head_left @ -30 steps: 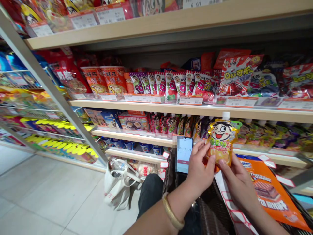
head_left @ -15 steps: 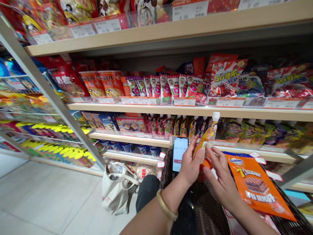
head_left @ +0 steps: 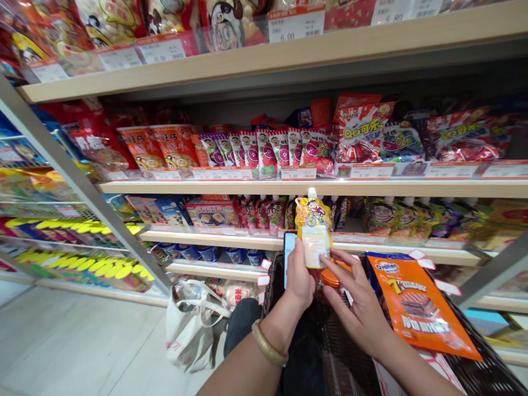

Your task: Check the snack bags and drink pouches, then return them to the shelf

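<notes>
My left hand [head_left: 300, 274] pinches the lower left of a yellow spouted drink pouch [head_left: 314, 228] with a cartoon face and white cap, held upright with its label side toward me. My right hand [head_left: 355, 300] touches the pouch's lower right edge with its fingertips, fingers spread. Behind my left hand a phone [head_left: 288, 257] with a lit screen stands at the front rim of the black basket [head_left: 474, 371]. An orange wafer bag [head_left: 414, 305] leans inside the basket by my right forearm.
Wooden shelves [head_left: 313, 188] ahead carry rows of red and purple candy bags and more spouted pouches [head_left: 396, 215]. A white tote bag [head_left: 190, 324] lies on the floor at the lower left. A slanted metal shelf post [head_left: 82, 184] crosses the left side.
The pouch has been turned from its cartoon front, through edge-on, to its back label, and has shifted left. My view has drifted right and slightly down.
</notes>
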`<state>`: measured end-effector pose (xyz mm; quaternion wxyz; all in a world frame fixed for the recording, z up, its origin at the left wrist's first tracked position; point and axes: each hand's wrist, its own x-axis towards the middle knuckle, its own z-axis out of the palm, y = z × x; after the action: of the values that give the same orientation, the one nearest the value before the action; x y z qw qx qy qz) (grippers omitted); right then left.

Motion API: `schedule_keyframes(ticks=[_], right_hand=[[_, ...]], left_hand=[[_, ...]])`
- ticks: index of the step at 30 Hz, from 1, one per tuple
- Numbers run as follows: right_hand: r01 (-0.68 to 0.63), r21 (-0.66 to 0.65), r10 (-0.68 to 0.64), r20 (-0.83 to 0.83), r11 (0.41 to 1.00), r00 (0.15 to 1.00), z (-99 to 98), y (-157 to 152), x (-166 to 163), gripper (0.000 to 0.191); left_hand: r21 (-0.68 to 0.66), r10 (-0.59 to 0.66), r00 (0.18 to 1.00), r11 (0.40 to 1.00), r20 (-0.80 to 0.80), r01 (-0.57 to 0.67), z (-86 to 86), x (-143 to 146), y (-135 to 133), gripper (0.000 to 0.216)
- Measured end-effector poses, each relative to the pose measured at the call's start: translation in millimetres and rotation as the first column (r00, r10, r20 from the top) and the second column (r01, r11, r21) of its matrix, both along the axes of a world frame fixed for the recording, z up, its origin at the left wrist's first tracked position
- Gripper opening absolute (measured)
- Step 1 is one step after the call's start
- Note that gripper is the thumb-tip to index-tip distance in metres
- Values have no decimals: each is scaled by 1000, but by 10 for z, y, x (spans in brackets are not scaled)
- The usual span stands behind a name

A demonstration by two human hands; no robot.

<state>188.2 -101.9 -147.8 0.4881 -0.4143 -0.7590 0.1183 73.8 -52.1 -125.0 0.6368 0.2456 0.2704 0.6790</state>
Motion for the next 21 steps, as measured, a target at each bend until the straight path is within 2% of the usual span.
schedule_keyframes(ticks=[5,13,21], right_hand=[[-4,12,4,-13,1000,1000,13,-3,3,48],[23,15,-23,-21,1000,1000,25,-16,-7,54],[39,18,-39,-40,999,998,38,-29,-8,55]], left_hand=[[25,-18,1000,1000,3,18,-2,5,-3,60],[78,1,992,997,-128,9,-82,-11,0,58],[90,30,983,996,-181,-14,-112,-18,-9,57]])
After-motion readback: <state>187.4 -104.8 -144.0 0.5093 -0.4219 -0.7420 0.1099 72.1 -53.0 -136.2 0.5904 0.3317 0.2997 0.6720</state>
